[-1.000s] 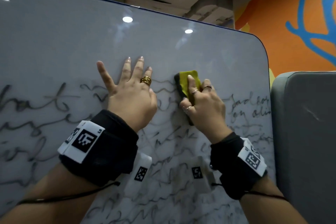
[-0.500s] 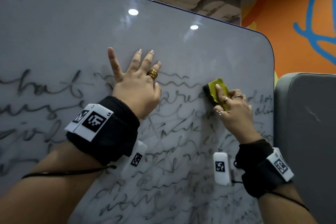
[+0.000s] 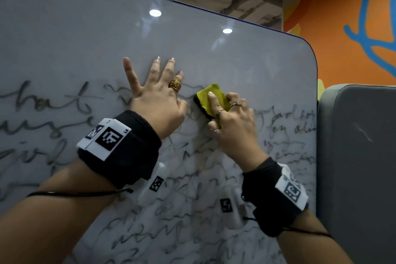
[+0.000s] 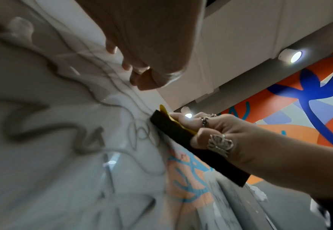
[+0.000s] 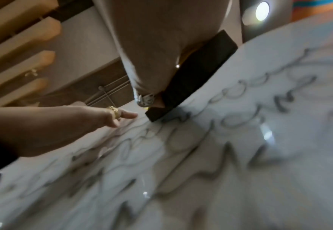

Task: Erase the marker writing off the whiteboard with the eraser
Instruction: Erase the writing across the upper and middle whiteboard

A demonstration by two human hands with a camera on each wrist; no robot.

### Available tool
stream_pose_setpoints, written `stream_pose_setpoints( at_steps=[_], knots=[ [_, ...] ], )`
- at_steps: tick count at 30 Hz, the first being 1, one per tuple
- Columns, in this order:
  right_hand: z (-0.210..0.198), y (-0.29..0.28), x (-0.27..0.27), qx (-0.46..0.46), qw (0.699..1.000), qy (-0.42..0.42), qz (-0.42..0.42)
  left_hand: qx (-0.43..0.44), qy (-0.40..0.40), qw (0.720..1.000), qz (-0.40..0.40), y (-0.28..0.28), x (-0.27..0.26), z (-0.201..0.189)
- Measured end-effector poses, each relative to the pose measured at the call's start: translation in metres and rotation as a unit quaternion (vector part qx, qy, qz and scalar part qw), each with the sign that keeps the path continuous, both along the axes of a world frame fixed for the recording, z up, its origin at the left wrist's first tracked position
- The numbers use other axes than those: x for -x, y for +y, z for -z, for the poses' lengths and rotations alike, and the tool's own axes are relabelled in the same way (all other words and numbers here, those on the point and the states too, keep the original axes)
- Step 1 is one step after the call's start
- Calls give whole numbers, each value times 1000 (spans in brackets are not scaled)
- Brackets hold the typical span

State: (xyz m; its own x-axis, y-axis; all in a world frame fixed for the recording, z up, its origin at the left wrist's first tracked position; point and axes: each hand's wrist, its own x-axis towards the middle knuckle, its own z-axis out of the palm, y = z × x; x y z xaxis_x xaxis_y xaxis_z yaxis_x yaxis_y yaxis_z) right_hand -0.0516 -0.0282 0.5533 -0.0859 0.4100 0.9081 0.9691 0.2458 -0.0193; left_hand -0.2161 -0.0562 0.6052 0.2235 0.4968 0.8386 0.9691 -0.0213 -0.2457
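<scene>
A large whiteboard (image 3: 64, 38) stands before me, covered in smeared black marker writing (image 3: 49, 105) across its middle and lower part. My right hand (image 3: 227, 118) grips a yellow eraser (image 3: 209, 97) with a black felt base (image 4: 181, 138) and presses it flat on the board, just right of my left hand. My left hand (image 3: 156, 96) lies flat on the board with fingers spread and straight, holding nothing. In the right wrist view the eraser's black felt (image 5: 191, 80) sits against the writing, with the left hand (image 5: 95, 118) beside it.
A grey padded panel (image 3: 360, 156) stands close to the board's right edge. Behind it is an orange wall with a blue pattern (image 3: 364, 17). The board's upper part (image 3: 192, 45) carries no writing. Small white tags (image 3: 157, 184) hang below both wrists.
The right hand slid the eraser right, toward the board's edge, then back left next to the left hand. The left hand stayed flat on the board.
</scene>
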Motion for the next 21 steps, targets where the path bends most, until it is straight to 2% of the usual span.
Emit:
stream_pose_setpoints(
  at_steps=[2,6,8,12,15,17,21],
  knots=[
    [-5,-1,-20,8,999,-20,34,2,15,1000,-8,-2,4,-3],
    [-9,-3,-65,75,990,25,119,6,45,999,-22,-6,9,-5],
    [-9,-4,-57,68,992,28,106,7,44,999,-19,-6,8,-5],
    [-16,-4,-10,24,999,-5,33,4,20,1000,-13,-4,2,-4],
    [-15,-3,5,15,999,-46,17,0,14,1000,-15,-3,3,-4],
    [-9,-1,-6,-6,999,-51,11,-9,22,1000,-13,-3,6,-4],
    [7,7,-55,21,999,25,33,-6,29,999,-19,-4,9,-4]
  ],
)
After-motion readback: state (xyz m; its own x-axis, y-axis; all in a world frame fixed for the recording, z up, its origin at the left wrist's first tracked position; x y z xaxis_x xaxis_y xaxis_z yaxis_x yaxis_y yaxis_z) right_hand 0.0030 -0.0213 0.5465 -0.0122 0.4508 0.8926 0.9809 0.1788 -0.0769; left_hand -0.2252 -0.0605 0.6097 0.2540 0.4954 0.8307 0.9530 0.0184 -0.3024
